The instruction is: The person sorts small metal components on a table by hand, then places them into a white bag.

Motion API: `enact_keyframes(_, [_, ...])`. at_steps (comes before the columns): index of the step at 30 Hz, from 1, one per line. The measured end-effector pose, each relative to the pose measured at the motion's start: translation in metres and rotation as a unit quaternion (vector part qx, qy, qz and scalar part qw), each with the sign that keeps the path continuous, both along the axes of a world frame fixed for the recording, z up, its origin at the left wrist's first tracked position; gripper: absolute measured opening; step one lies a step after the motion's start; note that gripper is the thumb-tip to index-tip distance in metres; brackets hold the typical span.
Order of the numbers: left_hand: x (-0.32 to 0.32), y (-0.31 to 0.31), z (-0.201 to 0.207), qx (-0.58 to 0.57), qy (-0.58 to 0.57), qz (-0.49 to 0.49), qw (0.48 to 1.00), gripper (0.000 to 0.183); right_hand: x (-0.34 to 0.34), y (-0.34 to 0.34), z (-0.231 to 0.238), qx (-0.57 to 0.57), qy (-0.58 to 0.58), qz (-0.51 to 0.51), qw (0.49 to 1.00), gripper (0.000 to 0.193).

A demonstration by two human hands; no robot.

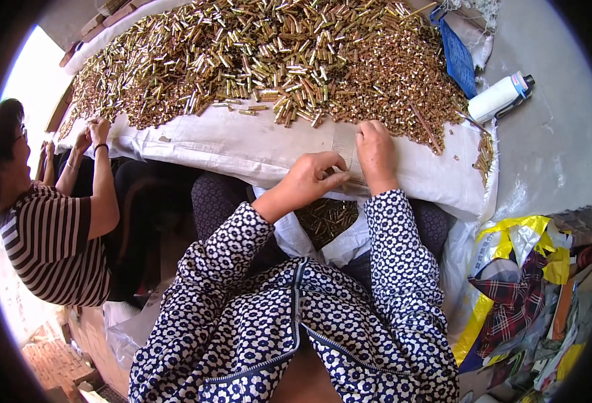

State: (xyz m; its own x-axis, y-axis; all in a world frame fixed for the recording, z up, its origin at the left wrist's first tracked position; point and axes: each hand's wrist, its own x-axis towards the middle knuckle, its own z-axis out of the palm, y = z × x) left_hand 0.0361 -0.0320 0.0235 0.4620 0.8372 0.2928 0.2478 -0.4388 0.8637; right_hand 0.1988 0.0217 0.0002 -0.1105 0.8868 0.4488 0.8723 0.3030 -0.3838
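Note:
A heap of brassy metal cylinders [269, 47] covers the far side of a table draped in white woven sheeting [242, 144]. Smaller copper-coloured, nut-like pieces [396, 74] make up its right part. My right hand [376, 156] rests at the heap's near edge, fingers curled in; whatever they grip is hidden. Just left of it and nearer to me, my left hand [306, 180] hovers over the sheeting's front edge with thumb and forefinger drawn together. Anything between them is too small to make out. Below both hands, a white sack [343, 248] between my knees holds more metal cylinders [326, 220].
At the left, a person in a striped shirt [47, 242] works at the same table, both hands at its edge. A white bottle [501, 97] lies by a blue cloth-like piece [458, 60] at the right. Bags and fabric scraps [517, 295] are piled at lower right.

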Motion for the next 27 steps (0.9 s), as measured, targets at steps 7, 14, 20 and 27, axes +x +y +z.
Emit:
enact_keyframes(7, [-0.017, 0.055, 0.0, 0.136, 0.108, 0.214, 0.961, 0.01, -0.005, -0.009, 0.006, 0.047, -0.033, 0.022, 0.998, 0.012])
enact_keyframes(14, [-0.02, 0.075, -0.016, 0.19, 0.317, 0.229, 0.901, 0.012, -0.007, -0.006, 0.0, 0.095, -0.001, 0.05, 0.994, 0.011])
enact_keyframes(20, [-0.03, 0.046, -0.011, 0.183, 0.301, 0.168, 0.921, 0.006, -0.007, -0.012, 0.003, 0.014, 0.203, 0.08, 0.976, 0.011])
enact_keyframes(27, [-0.041, 0.028, -0.012, 0.01, 0.059, 0.123, 0.991, 0.012, -0.024, -0.041, 0.014, -0.235, 0.543, 0.124, 0.797, 0.01])
